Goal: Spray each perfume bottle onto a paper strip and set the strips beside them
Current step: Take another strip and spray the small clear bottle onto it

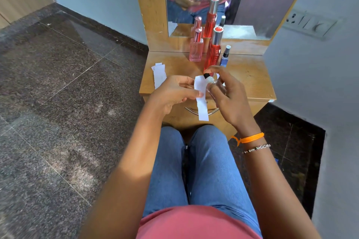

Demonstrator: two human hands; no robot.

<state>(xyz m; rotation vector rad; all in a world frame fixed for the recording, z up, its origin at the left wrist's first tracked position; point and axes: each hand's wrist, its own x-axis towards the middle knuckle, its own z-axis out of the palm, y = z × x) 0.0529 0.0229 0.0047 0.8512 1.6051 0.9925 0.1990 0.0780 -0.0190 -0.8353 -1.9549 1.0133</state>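
Observation:
My left hand [174, 93] pinches a white paper strip [202, 99] that hangs down over the table's front edge. My right hand [227, 95] grips a small clear perfume bottle [210, 83] with a black nozzle, its forefinger on top, nozzle close to the strip's upper end. On the wooden table stand a pink square bottle [196, 48], a tall red bottle with a silver cap [213, 50] and a small blue bottle [225, 57]. Spare paper strips [159, 74] lie at the table's left.
The small wooden dressing table [252, 79] has a mirror [252, 2] at the back that reflects the hands and bottles. A drawer handle [192, 111] sits below the front edge. A wall with a switch plate [308, 23] is at the right, dark stone floor at the left.

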